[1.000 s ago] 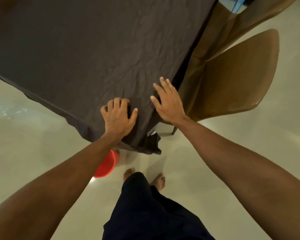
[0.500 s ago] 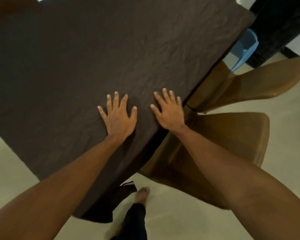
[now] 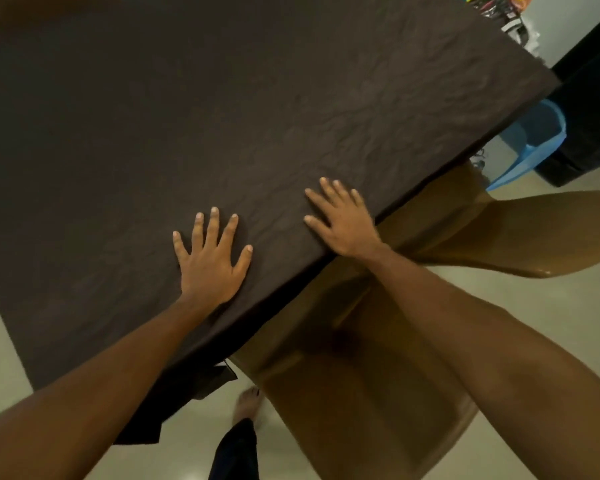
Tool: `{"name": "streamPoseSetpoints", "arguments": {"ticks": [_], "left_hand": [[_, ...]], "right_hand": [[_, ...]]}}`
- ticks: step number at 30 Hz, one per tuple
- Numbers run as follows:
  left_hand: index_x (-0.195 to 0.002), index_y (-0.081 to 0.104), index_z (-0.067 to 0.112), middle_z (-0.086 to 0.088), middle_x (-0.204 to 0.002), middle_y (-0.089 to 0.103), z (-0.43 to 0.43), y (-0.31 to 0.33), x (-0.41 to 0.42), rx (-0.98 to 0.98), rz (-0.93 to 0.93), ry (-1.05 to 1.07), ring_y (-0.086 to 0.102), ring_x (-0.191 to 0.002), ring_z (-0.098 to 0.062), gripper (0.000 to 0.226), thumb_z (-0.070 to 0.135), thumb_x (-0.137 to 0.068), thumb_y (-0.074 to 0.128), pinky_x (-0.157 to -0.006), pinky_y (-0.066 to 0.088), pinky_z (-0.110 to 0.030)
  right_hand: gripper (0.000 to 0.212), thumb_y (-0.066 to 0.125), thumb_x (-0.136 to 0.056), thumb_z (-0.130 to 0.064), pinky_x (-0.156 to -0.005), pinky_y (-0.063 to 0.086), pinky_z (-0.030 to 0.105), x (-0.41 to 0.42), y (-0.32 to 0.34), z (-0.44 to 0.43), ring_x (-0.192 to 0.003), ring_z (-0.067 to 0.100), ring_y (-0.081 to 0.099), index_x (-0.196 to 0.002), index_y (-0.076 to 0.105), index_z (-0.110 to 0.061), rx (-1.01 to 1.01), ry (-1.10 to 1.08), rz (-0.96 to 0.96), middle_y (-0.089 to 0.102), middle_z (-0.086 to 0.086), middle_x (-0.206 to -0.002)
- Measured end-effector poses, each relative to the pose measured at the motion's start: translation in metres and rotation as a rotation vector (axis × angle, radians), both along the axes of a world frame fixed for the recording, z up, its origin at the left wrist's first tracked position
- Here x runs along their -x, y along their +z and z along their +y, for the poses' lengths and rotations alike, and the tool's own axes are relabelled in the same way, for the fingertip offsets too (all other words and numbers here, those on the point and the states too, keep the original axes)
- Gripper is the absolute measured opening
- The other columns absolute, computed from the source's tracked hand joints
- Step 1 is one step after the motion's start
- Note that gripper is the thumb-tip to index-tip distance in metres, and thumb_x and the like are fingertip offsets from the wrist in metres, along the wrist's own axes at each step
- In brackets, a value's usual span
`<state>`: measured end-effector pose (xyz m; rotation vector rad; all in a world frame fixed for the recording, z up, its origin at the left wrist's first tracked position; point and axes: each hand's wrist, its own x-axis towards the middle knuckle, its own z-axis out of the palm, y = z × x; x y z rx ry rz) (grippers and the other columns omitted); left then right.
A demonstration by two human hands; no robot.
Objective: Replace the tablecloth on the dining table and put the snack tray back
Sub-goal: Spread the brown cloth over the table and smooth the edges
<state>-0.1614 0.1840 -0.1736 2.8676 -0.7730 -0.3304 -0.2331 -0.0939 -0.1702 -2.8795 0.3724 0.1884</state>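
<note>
Left hand [image 3: 210, 268] and right hand [image 3: 343, 225] flat, fingers spread, on dark brown tablecloth [image 3: 257, 98] draped over the dining table, right by its edge. Tabletop wholly hidden; far side cropped; brown chair [image 3: 361, 393] partly tucked beneath.

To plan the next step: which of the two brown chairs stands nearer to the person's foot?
The lower chair, beside the foot and crossed by the right forearm; the other chair stands farther along the tablecloth edge, beyond the right hand.
</note>
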Motion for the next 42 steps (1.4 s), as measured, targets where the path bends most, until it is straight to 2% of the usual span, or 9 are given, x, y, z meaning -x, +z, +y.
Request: {"name": "streamPoseSetpoints", "arguments": {"ticks": [6,11,13,18,23,26,33,37,42], "left_hand": [[-0.155,0.025,0.026,-0.006,-0.166,0.013,-0.037,0.009,0.020,0.011,0.013,0.290,0.005,-0.153,-0.029,0.060,0.046,-0.100,0.038,-0.118,0.002,-0.063],[-0.139,0.049,0.017,-0.012,-0.154,0.038,-0.131,0.025,0.042,0.120,-0.016,0.516,0.030,-0.144,-0.032,0.049,0.040,-0.096,0.053,-0.116,0.022,-0.063],[-0.135,0.053,0.016,-0.011,-0.147,0.046,-0.177,0.031,0.049,0.141,-0.015,0.464,0.041,-0.136,-0.031,0.046,0.040,-0.096,0.054,-0.112,0.033,-0.058],[-0.139,0.053,0.018,-0.008,-0.152,0.044,-0.272,0.040,0.075,0.034,0.033,0.178,0.040,-0.141,-0.026,0.049,0.041,-0.096,0.055,-0.112,0.039,-0.048],[-0.132,0.058,0.021,-0.003,-0.142,0.054,-0.348,0.040,0.073,0.055,-0.064,0.143,0.050,-0.130,-0.024,0.043,0.040,-0.094,0.056,-0.098,0.047,-0.046],[-0.132,0.058,0.019,-0.005,-0.143,0.053,-0.388,0.033,0.057,0.110,-0.084,0.194,0.048,-0.132,-0.025,0.043,0.039,-0.094,0.057,-0.101,0.044,-0.048],[-0.141,0.052,0.019,-0.007,-0.154,0.043,-0.508,0.016,0.005,0.186,-0.077,0.259,0.033,-0.145,-0.026,0.049,0.043,-0.098,0.052,-0.116,0.027,-0.055],[-0.151,0.036,0.025,-0.005,-0.164,0.023,-0.578,0.012,-0.012,0.133,0.005,0.310,0.014,-0.152,-0.027,0.060,0.053,-0.099,0.041,-0.118,0.006,-0.060],[-0.156,0.027,0.029,-0.003,-0.166,0.016,-0.639,0.015,-0.032,0.131,0.017,0.375,0.006,-0.153,-0.027,0.065,0.059,-0.099,0.034,-0.118,0.000,-0.064]], "right_hand": [[0.072,0.024,-0.099,-0.070,-0.123,0.002,0.055,0.036,0.003,-0.156,-0.156,0.025,-0.001,-0.161,0.015,-0.033,-0.042,-0.330,0.033,0.004,0.003,-0.170],[0.069,0.029,-0.101,-0.064,-0.122,0.004,0.057,0.040,0.011,-0.195,-0.156,0.027,0.003,-0.159,0.025,-0.027,-0.129,-0.207,0.047,0.009,0.007,-0.169],[0.066,0.031,-0.101,-0.062,-0.122,0.004,0.058,0.039,0.018,-0.202,-0.156,0.025,0.005,-0.157,0.031,-0.027,-0.179,-0.092,0.040,0.013,0.005,-0.169],[0.059,0.026,-0.104,-0.056,-0.123,0.001,0.057,0.035,0.025,-0.212,-0.156,0.021,0.006,-0.157,0.028,-0.030,-0.171,0.301,0.079,0.014,-0.001,-0.169],[0.061,0.021,-0.103,-0.062,-0.120,-0.006,0.060,0.011,0.021,-0.257,-0.156,0.020,-0.002,-0.159,0.019,-0.038,-0.162,0.374,0.159,0.002,-0.004,-0.170],[0.061,0.019,-0.102,-0.064,-0.120,-0.008,0.058,0.002,0.013,-0.320,-0.156,0.019,-0.006,-0.159,0.013,-0.042,-0.121,0.325,0.143,-0.004,-0.005,-0.170],[0.068,0.019,-0.100,-0.068,-0.119,-0.006,0.063,0.000,0.004,-0.517,-0.156,0.026,-0.006,-0.160,0.012,-0.036,-0.031,-0.206,0.093,-0.001,0.003,-0.170],[0.064,0.026,-0.101,-0.063,-0.121,0.003,0.063,-0.042,0.014,-0.545,-0.156,0.026,0.004,-0.158,0.024,-0.033,-0.015,0.007,0.017,0.010,0.003,-0.169],[0.061,0.026,-0.101,-0.065,-0.122,0.004,0.060,-0.089,0.012,-0.564,-0.156,0.021,0.004,-0.157,0.022,-0.041,-0.072,0.300,0.056,0.009,-0.002,-0.169]]}}
